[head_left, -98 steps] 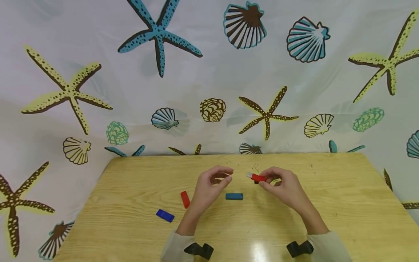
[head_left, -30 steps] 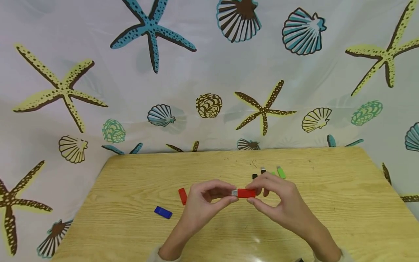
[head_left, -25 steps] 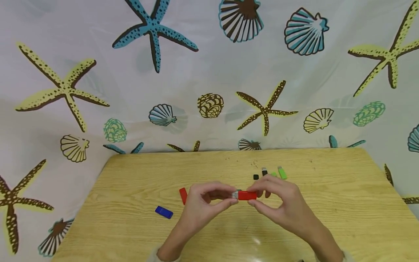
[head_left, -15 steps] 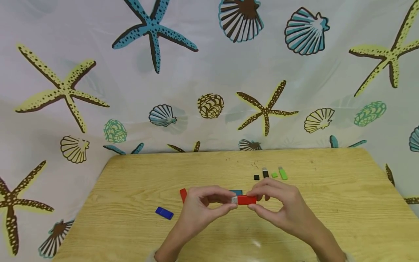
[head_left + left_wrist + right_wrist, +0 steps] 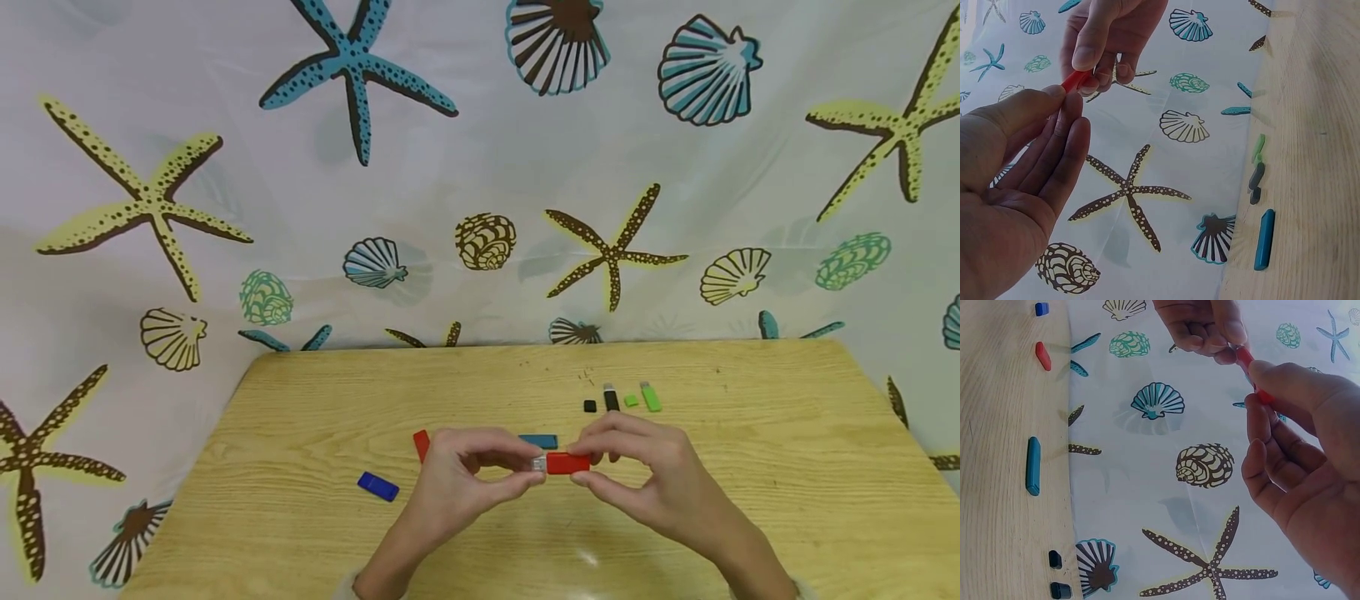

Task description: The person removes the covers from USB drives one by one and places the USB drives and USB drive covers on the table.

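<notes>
A red USB flash drive (image 5: 567,463) is held level above the table between both hands in the head view. My left hand (image 5: 468,479) pinches its pale connector end with thumb and fingertips. My right hand (image 5: 652,475) pinches the red body from the other side. The left wrist view shows the drive (image 5: 1075,81) spanning the two thumbs, mostly covered by fingers. Just behind it on the table lies a teal USB drive (image 5: 542,441), seen whole in the right wrist view. To the left is a second red drive (image 5: 422,445), partly hidden by the left hand.
A blue USB drive (image 5: 378,486) lies at the left on the wooden table (image 5: 315,400). Farther back at the right are a small black cap (image 5: 590,407), a black USB drive (image 5: 611,397), a green cap (image 5: 631,400) and a green USB drive (image 5: 650,397). A patterned cloth hangs behind.
Over three seconds ago only my right hand held the red drive. The left hand has since taken its connector end. Over the last second both hands have come slightly nearer, uncovering the teal drive.
</notes>
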Motion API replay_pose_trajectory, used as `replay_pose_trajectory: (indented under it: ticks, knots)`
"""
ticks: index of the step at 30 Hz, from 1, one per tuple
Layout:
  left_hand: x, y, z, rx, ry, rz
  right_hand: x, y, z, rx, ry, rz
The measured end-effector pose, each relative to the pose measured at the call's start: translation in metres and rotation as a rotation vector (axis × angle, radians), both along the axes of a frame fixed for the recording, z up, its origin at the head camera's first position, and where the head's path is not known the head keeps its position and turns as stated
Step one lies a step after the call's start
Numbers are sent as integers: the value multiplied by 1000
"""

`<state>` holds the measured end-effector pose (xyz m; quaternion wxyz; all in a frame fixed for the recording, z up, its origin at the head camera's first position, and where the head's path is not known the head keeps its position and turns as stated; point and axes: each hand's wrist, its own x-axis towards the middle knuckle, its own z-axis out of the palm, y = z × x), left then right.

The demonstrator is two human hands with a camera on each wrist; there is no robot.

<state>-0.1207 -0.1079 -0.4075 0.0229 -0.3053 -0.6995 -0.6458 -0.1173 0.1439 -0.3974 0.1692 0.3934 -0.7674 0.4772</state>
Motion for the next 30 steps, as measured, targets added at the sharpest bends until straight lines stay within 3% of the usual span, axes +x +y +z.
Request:
replay_pose_trajectory:
  ticks: [5, 13, 21, 25, 30]
  knots:
    - [1, -1, 0, -6, 15, -11, 1, 0, 0, 3, 5, 5]
    - [2, -2, 0, -9, 0, 24, 3, -2, -1, -13, 3, 3]
    - [0, -4, 0, 6, 31, -60, 4, -1, 1, -18, 8, 47]
    - [0, -5, 0, 0, 1, -34, 3, 0, 1, -17, 12, 27]
    - [-3, -24, 7, 20, -59, 48, 0, 19, 2, 0, 14, -97]
